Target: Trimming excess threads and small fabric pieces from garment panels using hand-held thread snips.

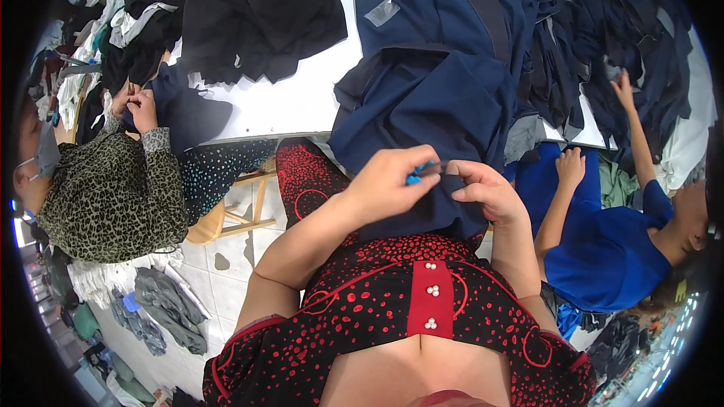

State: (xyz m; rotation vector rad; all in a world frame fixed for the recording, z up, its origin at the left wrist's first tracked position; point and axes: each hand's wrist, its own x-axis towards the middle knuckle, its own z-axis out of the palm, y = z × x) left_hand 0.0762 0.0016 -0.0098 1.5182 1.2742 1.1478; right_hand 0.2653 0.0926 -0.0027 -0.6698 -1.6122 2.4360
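Note:
In my left hand [392, 181], fingers closed, are small blue-handled thread snips [419, 174], mostly hidden by the fingers. Their dark tip points toward my right hand [490, 192]. That hand pinches the edge of a navy garment [430, 102] between thumb and fingers, close to the snips. The garment spreads from the white table down over its near edge and across my lap. Whether the blades touch the cloth or a thread I cannot tell.
Black garments [260, 15] lie on the white table [256, 109], and more dark clothes [626, 38] are heaped at right. A person in leopard print [113, 188] works at left, another in blue [607, 256] at right. A wooden stool [207, 226] stands at left.

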